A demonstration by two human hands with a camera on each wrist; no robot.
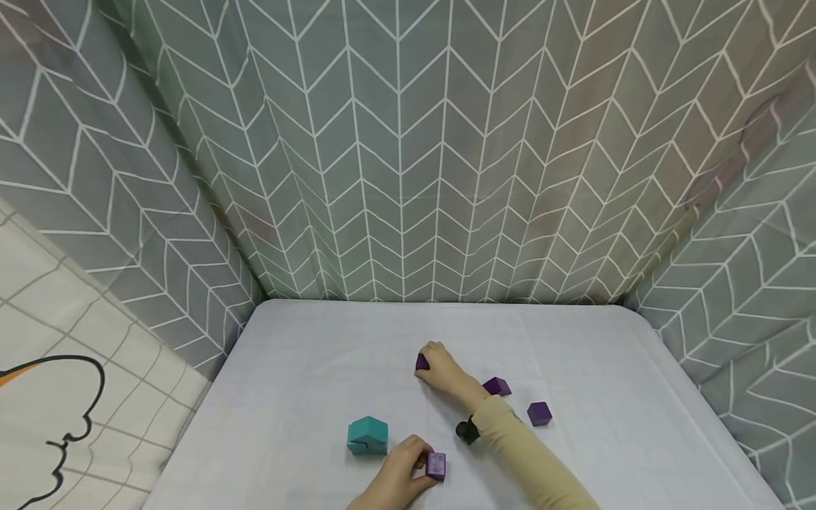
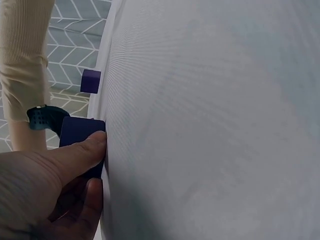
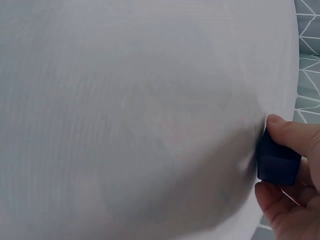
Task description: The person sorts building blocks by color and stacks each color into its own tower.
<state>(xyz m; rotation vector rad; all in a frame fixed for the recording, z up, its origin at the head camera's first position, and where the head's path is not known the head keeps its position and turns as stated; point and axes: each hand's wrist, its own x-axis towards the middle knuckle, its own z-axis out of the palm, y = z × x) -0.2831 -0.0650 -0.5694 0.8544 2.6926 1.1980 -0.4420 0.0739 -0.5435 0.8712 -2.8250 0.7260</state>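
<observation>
Over at the white table (image 1: 306, 361), the person's left hand (image 1: 397, 471) pinches a pale-topped purple block (image 1: 436, 466) between thumb and fingers, cut off near the wrist by the head view's bottom edge. Farther out, the right hand (image 1: 443, 370) grips a dark purple block (image 1: 421, 362) so covered by fingers that I can't make out its full shape. The right wrist (image 1: 473, 394) hides one end of a purple wedge (image 1: 498, 386); another purple block (image 1: 539, 414) lies farther right. Beside the left hand, I can't tell whether the teal shape (image 1: 367, 435) is one piece or two
</observation>
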